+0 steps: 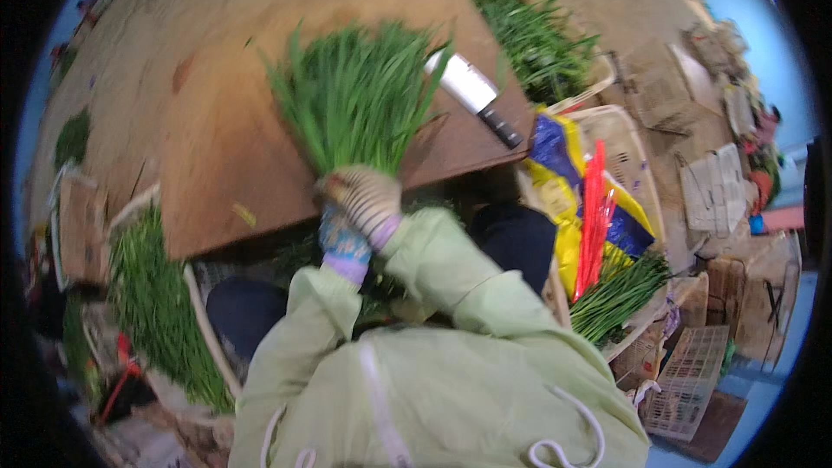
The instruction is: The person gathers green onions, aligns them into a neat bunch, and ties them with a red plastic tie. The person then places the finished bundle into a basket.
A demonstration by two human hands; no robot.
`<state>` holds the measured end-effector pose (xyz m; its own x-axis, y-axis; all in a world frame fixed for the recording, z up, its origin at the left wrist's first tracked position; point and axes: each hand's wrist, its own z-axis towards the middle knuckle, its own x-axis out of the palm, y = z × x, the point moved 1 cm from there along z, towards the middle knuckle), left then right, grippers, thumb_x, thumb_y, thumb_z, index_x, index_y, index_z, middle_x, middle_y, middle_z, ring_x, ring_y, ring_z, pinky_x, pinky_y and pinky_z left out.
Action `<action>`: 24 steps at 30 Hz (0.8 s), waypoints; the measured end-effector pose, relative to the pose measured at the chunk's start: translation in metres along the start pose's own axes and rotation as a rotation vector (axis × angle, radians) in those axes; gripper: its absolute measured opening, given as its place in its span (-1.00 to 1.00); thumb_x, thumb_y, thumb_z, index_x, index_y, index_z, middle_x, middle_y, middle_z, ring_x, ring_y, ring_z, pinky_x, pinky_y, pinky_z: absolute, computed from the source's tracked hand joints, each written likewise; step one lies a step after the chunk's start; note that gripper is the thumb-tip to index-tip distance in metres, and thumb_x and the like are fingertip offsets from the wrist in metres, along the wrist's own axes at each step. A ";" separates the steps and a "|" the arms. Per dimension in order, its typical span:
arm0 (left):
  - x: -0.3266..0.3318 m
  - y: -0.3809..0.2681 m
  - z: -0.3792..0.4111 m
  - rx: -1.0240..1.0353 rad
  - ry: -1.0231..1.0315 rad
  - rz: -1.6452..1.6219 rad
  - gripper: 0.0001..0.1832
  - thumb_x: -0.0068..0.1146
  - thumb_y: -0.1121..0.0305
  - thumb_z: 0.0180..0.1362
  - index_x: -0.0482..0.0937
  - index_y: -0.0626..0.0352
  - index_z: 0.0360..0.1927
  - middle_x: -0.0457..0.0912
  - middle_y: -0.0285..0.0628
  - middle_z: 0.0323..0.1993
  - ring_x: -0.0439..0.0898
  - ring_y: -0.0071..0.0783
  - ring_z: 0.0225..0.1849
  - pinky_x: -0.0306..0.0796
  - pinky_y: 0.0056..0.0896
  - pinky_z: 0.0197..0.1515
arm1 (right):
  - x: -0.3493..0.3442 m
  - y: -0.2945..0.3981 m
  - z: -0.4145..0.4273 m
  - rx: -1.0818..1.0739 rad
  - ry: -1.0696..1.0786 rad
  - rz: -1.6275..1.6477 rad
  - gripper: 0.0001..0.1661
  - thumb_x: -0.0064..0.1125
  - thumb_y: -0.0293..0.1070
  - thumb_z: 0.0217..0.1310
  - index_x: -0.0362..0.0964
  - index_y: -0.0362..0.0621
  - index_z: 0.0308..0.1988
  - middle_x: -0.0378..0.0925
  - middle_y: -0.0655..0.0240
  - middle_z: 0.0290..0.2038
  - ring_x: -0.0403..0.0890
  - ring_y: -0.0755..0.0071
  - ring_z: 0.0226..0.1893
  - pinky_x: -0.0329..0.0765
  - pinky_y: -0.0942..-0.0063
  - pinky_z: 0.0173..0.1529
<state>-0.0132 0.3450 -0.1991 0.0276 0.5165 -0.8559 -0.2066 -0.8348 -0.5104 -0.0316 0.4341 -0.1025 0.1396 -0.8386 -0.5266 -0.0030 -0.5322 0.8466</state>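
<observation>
A thick bunch of long flat green leaves, like garlic chives [364, 94], fans out over a brown wooden board [221, 175]. At its lower end, near the board's front edge, my right hand [364, 198] in a striped, soiled glove closes around the stems. My left hand [344, 237], in a blue patterned glove, is tucked just below and against the right one; its fingers are mostly hidden, and it seems to grip the lower stems. A cleaver [465, 84] with a black handle lies on the board, right of the leaves.
Crates of greens stand at the left [162, 299] and beyond the board's right edge [539, 45]. Right of my knee, a crate [624, 143] holds a yellow-and-blue bag [559, 188], red strips [591, 221] and a green bundle [617, 299]. More crates stand farther right.
</observation>
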 end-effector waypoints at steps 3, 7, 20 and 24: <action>-0.003 -0.003 0.006 -0.283 0.029 -0.441 -0.39 -0.11 0.17 0.15 0.00 0.15 0.22 0.29 0.07 0.10 0.30 -0.09 0.11 0.21 -0.24 0.11 | 0.009 -0.014 0.009 0.033 -0.055 0.053 -0.67 0.10 -0.05 0.00 0.54 -0.04 -0.33 0.54 0.15 -0.41 0.55 0.12 -0.37 0.44 0.38 -0.25; -0.029 0.022 -0.009 -0.191 -0.034 -0.702 -0.26 0.07 0.47 0.05 0.00 0.16 0.30 0.28 -0.08 0.16 0.35 -0.27 0.08 0.17 -0.43 0.18 | -0.011 -0.026 0.014 0.189 0.059 0.246 -0.71 0.15 -0.16 0.02 0.54 -0.13 -0.31 0.59 0.26 -0.37 0.55 0.35 -0.37 0.43 0.48 -0.20; -0.014 -0.066 0.014 -0.303 0.001 -0.584 0.28 0.47 0.21 -0.40 -0.25 0.31 0.30 0.22 0.14 0.16 0.27 -0.09 0.16 0.15 -0.33 0.20 | -0.055 -0.129 -0.027 0.191 0.022 1.086 -0.72 0.20 -0.32 0.04 0.52 -0.20 -0.21 0.59 0.38 -0.26 0.54 0.52 -0.23 0.41 0.59 -0.05; 0.001 -0.072 0.012 -0.175 -0.051 -0.467 0.33 0.45 0.26 -0.39 -0.40 0.24 0.30 0.15 0.18 0.19 0.22 -0.02 0.20 0.14 -0.25 0.21 | -0.057 -0.132 -0.042 0.227 -0.092 0.905 -0.73 0.16 -0.31 0.06 0.52 -0.17 -0.20 0.59 0.42 -0.27 0.53 0.54 -0.25 0.41 0.59 -0.08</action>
<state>-0.0105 0.4078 -0.1623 0.0290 0.8478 -0.5294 -0.0164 -0.5292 -0.8483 0.0028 0.5571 -0.1806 -0.0889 -0.9457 0.3127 -0.2667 0.3251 0.9073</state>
